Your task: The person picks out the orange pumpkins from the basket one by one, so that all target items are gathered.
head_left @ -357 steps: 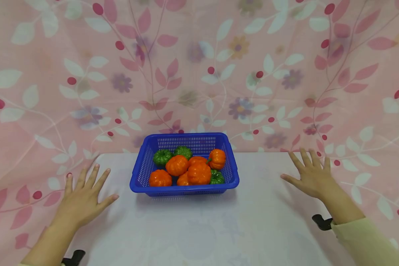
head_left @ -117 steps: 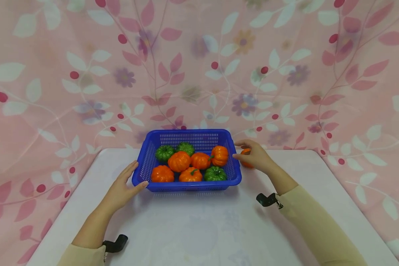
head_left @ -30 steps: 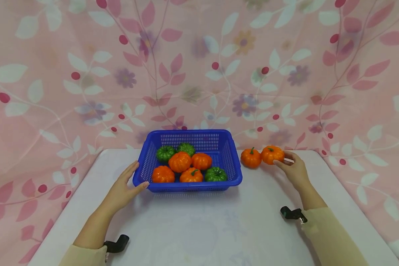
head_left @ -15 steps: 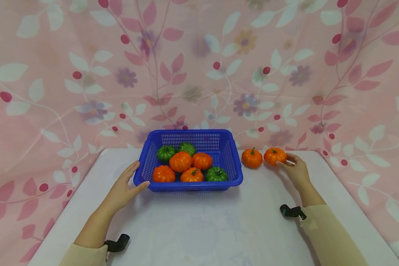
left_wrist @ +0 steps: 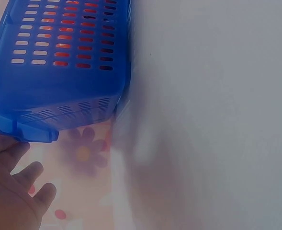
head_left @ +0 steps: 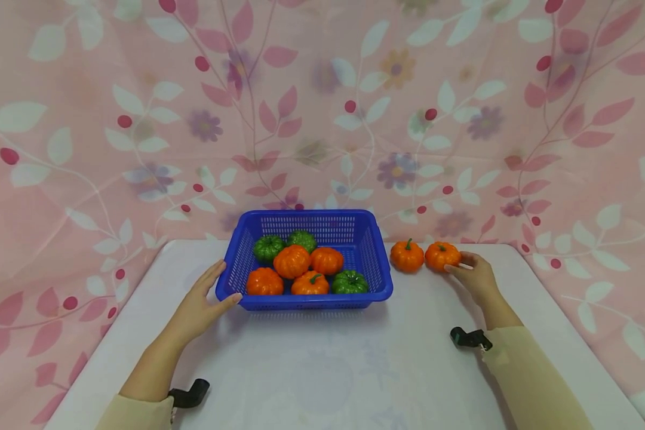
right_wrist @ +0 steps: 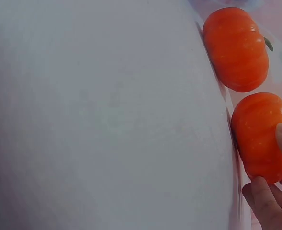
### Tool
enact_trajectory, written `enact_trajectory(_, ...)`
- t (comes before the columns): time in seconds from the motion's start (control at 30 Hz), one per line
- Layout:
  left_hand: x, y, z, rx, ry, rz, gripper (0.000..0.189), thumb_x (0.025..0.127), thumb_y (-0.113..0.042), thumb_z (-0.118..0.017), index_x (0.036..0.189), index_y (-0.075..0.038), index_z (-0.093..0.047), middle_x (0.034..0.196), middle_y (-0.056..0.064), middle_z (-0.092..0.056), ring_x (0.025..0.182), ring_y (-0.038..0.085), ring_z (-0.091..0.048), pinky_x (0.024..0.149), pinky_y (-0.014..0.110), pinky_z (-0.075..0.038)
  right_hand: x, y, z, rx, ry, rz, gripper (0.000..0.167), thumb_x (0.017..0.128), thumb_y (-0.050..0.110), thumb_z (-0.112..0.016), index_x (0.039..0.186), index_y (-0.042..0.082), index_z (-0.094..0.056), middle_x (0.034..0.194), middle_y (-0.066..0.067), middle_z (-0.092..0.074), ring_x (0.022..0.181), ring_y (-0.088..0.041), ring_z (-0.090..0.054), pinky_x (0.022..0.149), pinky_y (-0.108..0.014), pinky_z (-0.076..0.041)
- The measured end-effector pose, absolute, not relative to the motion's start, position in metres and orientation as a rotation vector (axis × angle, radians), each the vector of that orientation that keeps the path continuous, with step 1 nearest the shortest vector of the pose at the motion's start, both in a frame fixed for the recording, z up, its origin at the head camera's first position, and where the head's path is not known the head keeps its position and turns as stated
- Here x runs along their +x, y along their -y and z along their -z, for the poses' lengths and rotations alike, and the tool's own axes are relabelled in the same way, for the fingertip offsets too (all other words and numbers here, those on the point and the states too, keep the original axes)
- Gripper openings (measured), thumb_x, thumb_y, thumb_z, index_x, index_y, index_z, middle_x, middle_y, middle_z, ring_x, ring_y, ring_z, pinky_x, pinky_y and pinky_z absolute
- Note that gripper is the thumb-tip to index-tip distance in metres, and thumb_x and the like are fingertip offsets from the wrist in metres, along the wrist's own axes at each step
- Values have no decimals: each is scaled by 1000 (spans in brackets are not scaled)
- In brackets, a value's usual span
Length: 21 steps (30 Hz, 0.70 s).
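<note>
Right hand (head_left: 475,279) at the right of the frame, thumb and fingers clamped on the right side of an orange pumpkin (head_left: 441,257) near the tabletop's (head_left: 322,370) far edge, second pumpkin (head_left: 407,257) just left, left hand (head_left: 192,313) with fingers apart at the blue basket's (head_left: 314,302) left rim, green pumpkins (head_left: 349,282) inside only in the head view

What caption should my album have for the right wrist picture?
The right hand holds an orange pumpkin beside a second pumpkin at a white table.
</note>
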<state>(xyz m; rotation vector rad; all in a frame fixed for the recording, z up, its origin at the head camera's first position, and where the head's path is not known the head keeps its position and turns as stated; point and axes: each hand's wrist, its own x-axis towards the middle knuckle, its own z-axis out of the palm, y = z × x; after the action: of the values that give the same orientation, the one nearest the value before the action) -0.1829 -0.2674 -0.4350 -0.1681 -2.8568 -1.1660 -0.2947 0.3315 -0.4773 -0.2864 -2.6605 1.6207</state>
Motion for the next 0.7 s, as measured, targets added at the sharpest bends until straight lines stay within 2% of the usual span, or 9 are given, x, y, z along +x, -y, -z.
enact_trajectory(0.33,-183,268,435,-177,2852,1158,90,93,-45,-70,160,-7,-23,166,14,-17,147,47,-20,111,71,-22,-298,-335,478,-288,2683,-1664,74,96,20,-69,152,-6,-29,152,-31,-36,136,-45,-42,110,-49,-39)
enact_trajectory(0.57,-183,267,435,-177,2849,1164,89,93,-43,-70,159,-6,-23,166,14,-18,147,47,-21,111,70,-23,-295,-339,472,-259,2740,-1613,79,96,27,-70,153,-5,-27,153,-32,-33,138,-47,-38,111,-53,-38)
enact_trajectory(0.7,-183,268,437,-170,2846,1174,89,93,-43,-70,159,-7,-23,166,14,-18,146,48,-22,111,71,-23,-289,-339,459,-227,2775,-1539,76,96,26,-68,153,-6,-29,153,-33,-33,137,-50,-38,110,-57,-37)
